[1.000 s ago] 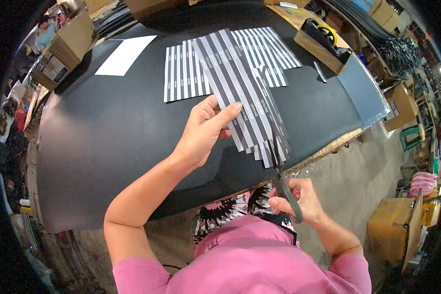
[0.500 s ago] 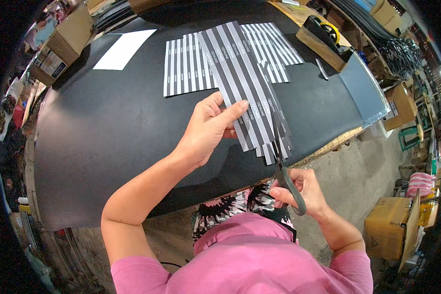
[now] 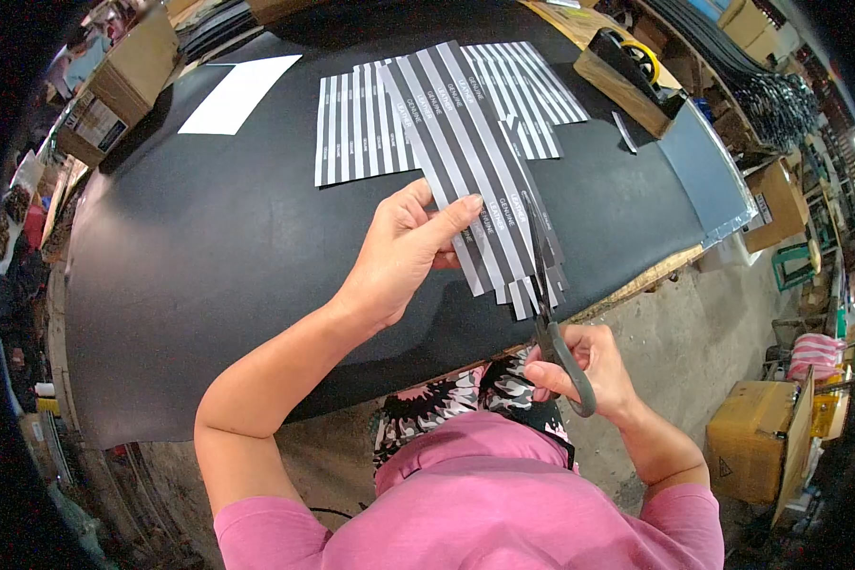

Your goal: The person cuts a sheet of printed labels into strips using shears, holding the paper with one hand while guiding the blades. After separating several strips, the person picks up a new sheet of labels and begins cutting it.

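Note:
My left hand (image 3: 413,237) is closed on a striped label sheet (image 3: 465,142), thumb on top and fingers beneath. The sheet has black and light grey bands printed "GENUINE LEATHER", and stepped strip ends show at its near edge. My right hand (image 3: 584,366) is wrapped round the dark handles of a pair of scissors (image 3: 565,361). The scissor blades lie along the right side of the held sheet, close to its outer strip. Behind it, more striped sheets (image 3: 361,133) lie on the black table (image 3: 199,275).
A white sheet (image 3: 237,95) lies at the table's back left, near a cardboard box (image 3: 123,90). At the back right stands a wooden tray (image 3: 627,90) holding a yellow-rimmed tape roll (image 3: 641,62). A narrow strip (image 3: 624,133) lies in front of it. Another carton (image 3: 755,437) sits on the floor.
The scissors and right hand have shifted very slightly, and the blades appear closer together. My left hand and the held sheet stay almost in place.

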